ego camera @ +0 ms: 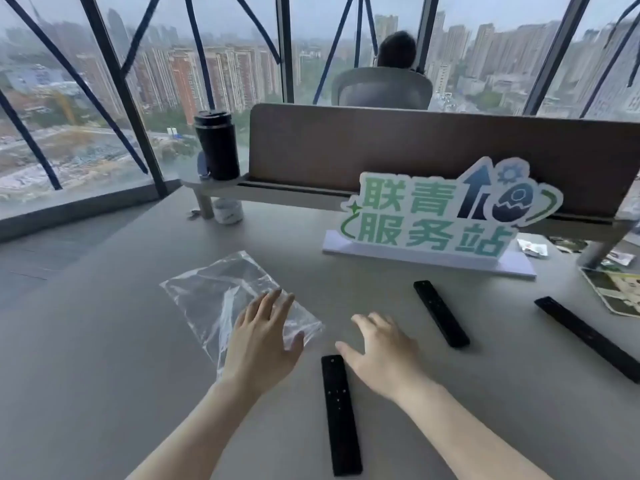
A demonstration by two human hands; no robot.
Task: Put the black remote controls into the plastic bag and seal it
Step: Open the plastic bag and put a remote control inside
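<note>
Flat, grey daylight poured in through the windows (104,98) ahead, hazing the skyline. Shadows on the tabletop (104,358) stayed faint and soft. Wide-angle distortion bent the frame edges, and the whole picture looked slightly soft.

Three black remotes on the table: near remote (341,414) between the forearms, middle remote (441,313) further back, right remote (588,337) running towards the frame's edge. One clear plastic bag (221,296), lying flat. Two bare hands: left hand (261,341), right hand (384,348). One black tumbler (217,145) on a shelf. One white cup (228,211) beneath it. One standing sign (440,216) with green characters. One chair (382,88) (someone seated in it, one person) behind the divider
</note>
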